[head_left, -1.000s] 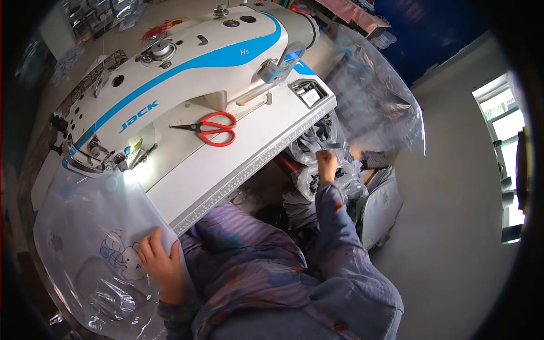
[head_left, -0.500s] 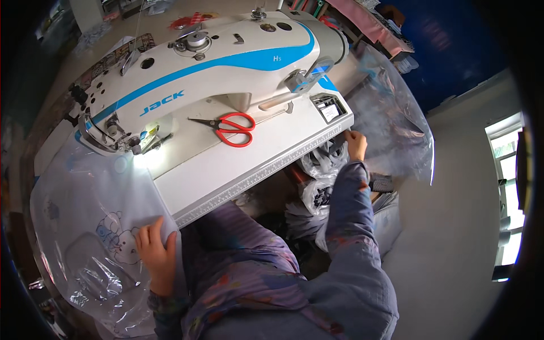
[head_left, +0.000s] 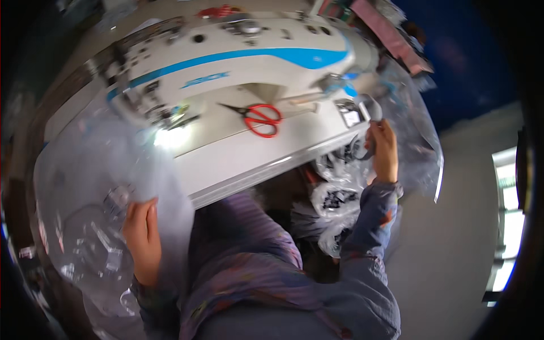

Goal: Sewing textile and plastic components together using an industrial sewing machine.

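My left hand [head_left: 143,238] rests on a translucent plastic sheet [head_left: 79,164] with faint printed figures, its fingers stretched out over the surface. The sheet spreads across the left side, up to the lit needle area of a white and blue sewing machine [head_left: 226,68]. Pinched in my right hand [head_left: 385,148] is a looped grey strip [head_left: 371,107], raised by the right end of the machine bed. Motion blurs the strip. Red-handled scissors [head_left: 263,120] lie on the machine bed [head_left: 243,164], apart from both hands.
Below the bed's right end hang clear plastic bags [head_left: 334,198] with grey strips inside. Another clear plastic sheet [head_left: 419,141] drapes behind my right hand. A ruler edge [head_left: 272,165] runs along the bed's front. A grey wall [head_left: 453,226] stands at the right.
My right hand has risen from the bed's front corner, bringing up the grey strip. My left hand has shifted slightly down and left on the sheet. The whole view has swung a little.
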{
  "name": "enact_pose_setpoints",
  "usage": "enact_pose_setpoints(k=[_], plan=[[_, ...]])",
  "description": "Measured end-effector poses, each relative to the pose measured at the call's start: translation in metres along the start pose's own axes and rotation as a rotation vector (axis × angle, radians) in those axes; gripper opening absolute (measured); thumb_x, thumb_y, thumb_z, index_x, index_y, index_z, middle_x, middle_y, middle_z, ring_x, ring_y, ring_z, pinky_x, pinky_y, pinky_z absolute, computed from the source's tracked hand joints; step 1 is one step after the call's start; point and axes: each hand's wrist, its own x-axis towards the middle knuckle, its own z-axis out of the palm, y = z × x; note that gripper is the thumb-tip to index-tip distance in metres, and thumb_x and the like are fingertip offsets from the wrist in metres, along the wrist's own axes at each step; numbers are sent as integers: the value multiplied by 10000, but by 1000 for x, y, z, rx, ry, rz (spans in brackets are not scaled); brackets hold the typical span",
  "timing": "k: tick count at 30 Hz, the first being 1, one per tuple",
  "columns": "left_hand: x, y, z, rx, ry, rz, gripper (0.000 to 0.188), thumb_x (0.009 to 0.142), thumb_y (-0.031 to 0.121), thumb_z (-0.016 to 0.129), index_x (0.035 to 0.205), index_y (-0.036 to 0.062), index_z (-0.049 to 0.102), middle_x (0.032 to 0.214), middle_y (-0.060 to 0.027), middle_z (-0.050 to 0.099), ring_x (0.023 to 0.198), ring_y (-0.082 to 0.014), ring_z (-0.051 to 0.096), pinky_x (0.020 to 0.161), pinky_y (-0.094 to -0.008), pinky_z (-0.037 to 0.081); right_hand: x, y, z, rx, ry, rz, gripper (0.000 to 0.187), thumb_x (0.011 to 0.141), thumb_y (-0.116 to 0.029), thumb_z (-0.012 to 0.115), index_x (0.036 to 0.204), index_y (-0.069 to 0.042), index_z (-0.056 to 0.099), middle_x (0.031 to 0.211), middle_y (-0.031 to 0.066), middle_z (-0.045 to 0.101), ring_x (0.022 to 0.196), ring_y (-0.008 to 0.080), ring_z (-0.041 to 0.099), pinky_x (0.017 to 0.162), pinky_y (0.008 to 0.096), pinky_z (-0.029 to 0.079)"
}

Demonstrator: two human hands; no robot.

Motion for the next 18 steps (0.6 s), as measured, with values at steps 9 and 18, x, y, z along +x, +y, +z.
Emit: enact_pose_setpoints(k=[9,18], plan=[[50,29,-14,327,53,141,96,867,30,622,949,55,665,854,-121,585,786,-351,588,667,-438,464,-129,30,413,-76,-1169,-195,213,957,-138,583,1125,-10,613,849,91,633,769,208,627,739,357,508],[37,-101,12,-483,446,-219,170,1039,93,484,981,12,621,828,-36,571,710,-106,487,661,-267,412,-136,-9,407,-122,-1362,-181,269,951,-93,605,1196,16,593,771,69,636,682,147,641,622,319,509]])
